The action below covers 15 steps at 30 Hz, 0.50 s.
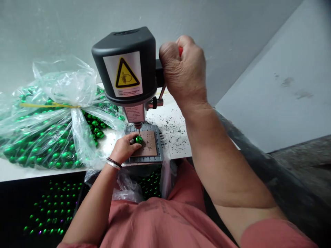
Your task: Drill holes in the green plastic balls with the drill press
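A shiny green ball (138,140) is pinched between the thumb and fingers of my left hand (124,148), over a brown board (150,144) on the ribbed grey base (159,153) of a drill press. The thin drill bit (140,132) points down just above or at the ball; contact cannot be made out. Up at the right side of the black drill press head (124,65), my right hand (184,72) is wrapped round a lever handle with a red end (180,51).
Clear plastic bags (77,86) full of green balls (97,129) lie left on the white table (111,137). Dark shavings (174,132) are scattered right of the base. More green balls (55,206) sit in a dark container at lower left, others in a bag below the table edge.
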Tool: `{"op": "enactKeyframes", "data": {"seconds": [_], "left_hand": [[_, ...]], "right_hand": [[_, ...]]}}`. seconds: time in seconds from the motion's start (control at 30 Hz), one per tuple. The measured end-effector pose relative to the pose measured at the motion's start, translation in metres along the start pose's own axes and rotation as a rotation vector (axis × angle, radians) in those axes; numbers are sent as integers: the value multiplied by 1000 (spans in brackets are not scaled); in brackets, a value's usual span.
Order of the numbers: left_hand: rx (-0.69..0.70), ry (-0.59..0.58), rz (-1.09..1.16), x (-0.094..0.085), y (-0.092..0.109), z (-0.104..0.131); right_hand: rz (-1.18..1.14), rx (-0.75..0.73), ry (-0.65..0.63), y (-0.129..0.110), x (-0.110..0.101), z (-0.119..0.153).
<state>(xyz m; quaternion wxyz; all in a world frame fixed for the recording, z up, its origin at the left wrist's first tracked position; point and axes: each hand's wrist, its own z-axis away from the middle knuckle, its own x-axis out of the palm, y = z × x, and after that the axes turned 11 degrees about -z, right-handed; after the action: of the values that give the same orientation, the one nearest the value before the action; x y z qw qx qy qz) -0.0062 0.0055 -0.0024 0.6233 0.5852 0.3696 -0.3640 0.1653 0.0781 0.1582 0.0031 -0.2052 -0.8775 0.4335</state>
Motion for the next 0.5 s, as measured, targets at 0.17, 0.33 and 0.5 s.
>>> {"op": "enactKeyframes", "data": {"seconds": [0.17, 0.33, 0.5], "left_hand": [[56, 13, -57, 5, 2, -6], [73, 7, -58, 10, 1, -13], [87, -24, -83, 11, 1, -15]], "right_hand": [[-11, -13, -7, 0, 0, 3], [-25, -6, 0, 0, 1, 3], [-86, -64, -20, 1, -3, 8]]}}
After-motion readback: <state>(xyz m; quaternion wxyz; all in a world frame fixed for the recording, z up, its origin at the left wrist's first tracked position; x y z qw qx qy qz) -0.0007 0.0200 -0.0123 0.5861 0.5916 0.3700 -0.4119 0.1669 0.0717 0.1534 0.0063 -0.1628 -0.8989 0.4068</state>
